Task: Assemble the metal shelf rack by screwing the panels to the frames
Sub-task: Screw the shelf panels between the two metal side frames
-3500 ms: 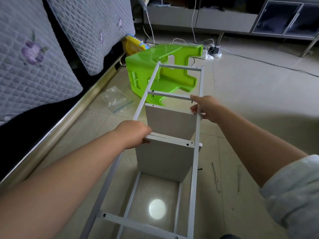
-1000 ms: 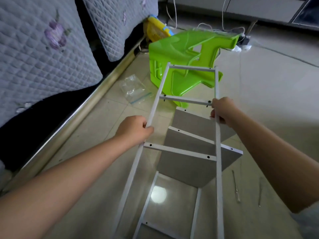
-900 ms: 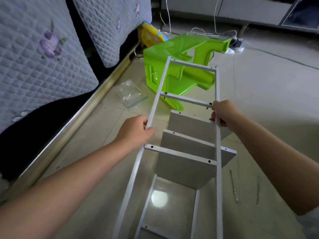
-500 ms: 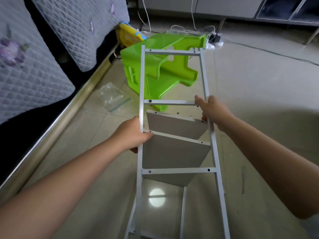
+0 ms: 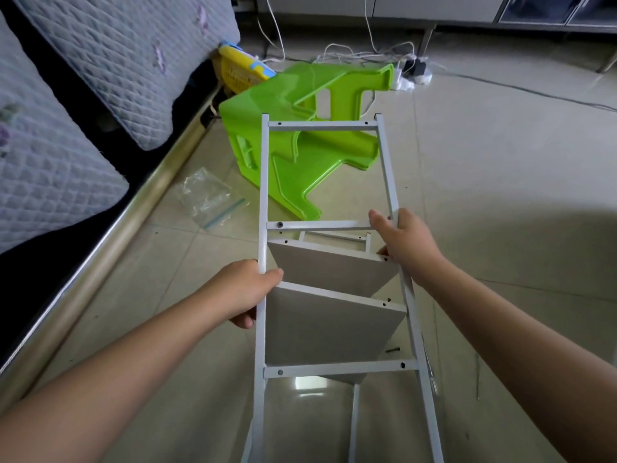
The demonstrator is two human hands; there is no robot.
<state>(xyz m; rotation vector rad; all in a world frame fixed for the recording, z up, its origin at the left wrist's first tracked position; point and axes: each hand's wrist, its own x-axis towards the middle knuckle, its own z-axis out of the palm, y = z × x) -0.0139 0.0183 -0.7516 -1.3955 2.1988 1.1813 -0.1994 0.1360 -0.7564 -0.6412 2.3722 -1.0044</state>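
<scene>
Gripping the white ladder-shaped metal frame (image 5: 325, 225) by its two long rails, the person is holding it above two grey shelf panels (image 5: 330, 322) that are standing on edge beneath it. The left hand (image 5: 245, 289) is wrapping around the left rail just below the middle crossbar, thumb lying over the rail's top and fingers curling underneath; the right hand (image 5: 405, 243) is closing around the right rail where that crossbar meets it. This two-sided hold is probably letting the frame be shifted and squared so its screw holes line up with the holes along the panel edges. At present the panels are sitting skewed under the frame, their right ends running askew of the crossbars, so alignment looks unfinished. Dark screw heads or holes are showing at the crossbar ends, though which ones are actually tightened cannot be told. A second frame is partly showing lower down, beneath the panels, resting toward the tiled floor (image 5: 500, 195). A loose black screw (image 5: 393, 350) is lying on the floor just right of the frame's right rail, and thin metal tools (image 5: 430, 375) are lying nearby, partly hidden. Beyond the frame's far end a green plastic stool (image 5: 310, 105) is lying tipped over, and to the frame's left a clear zip bag (image 5: 210, 200) is resting near the sofa's base.
</scene>
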